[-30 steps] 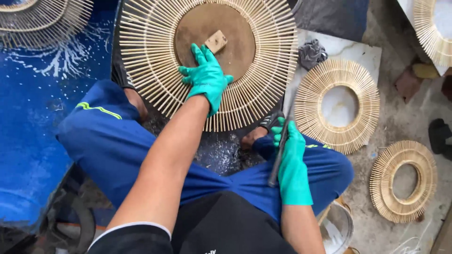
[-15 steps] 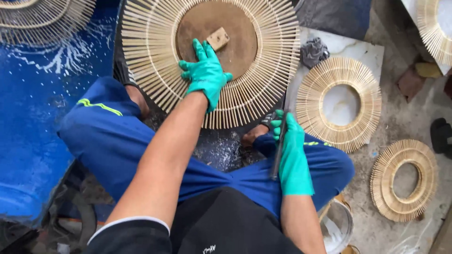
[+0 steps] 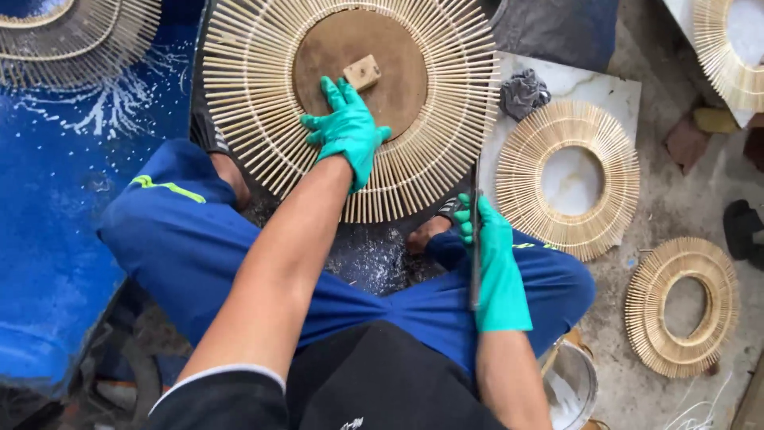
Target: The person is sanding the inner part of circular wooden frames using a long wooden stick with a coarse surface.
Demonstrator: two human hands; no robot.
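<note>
Five sunburst frames, two gloved hands, left (image 3: 346,131) pressing the largest frame (image 3: 350,103)

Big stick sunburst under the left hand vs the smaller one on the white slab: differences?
The big sunburst is larger, with its centre filled by a brown disc; the smaller sunburst has an open centre showing the white slab. The left hand presses on the big one; nothing touches the smaller. Both are flat rings of radiating pale sticks.
</note>
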